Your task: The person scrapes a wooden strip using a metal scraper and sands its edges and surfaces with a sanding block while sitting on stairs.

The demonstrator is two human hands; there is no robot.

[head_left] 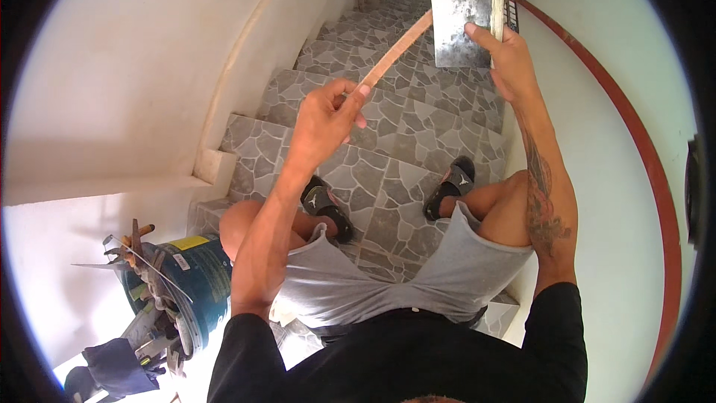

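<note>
Between the thumb and fingers of my left hand (328, 116) is one end of a thin, flat brown strip (395, 52), which looks like wood. It slants up and right, and its far end meets or passes behind the left edge of a metal blade. That blade belongs to a wide scraper (459, 11), grey and smeared with dark marks, with a pale strip along its right edge. My right hand (511, 60) grips the scraper at that edge, thumb lying on the blade's face. Both hands are raised in front of me over the steps.
Stairs with grey stone-pattern tiles (380, 179) descend ahead, under my sandalled feet. A dark green bucket (212, 276) full of hand tools stands at my left, a dark cloth bundle (119, 366) beside it. White walls flank me; a red-brown band (626, 104) curves along the right one.
</note>
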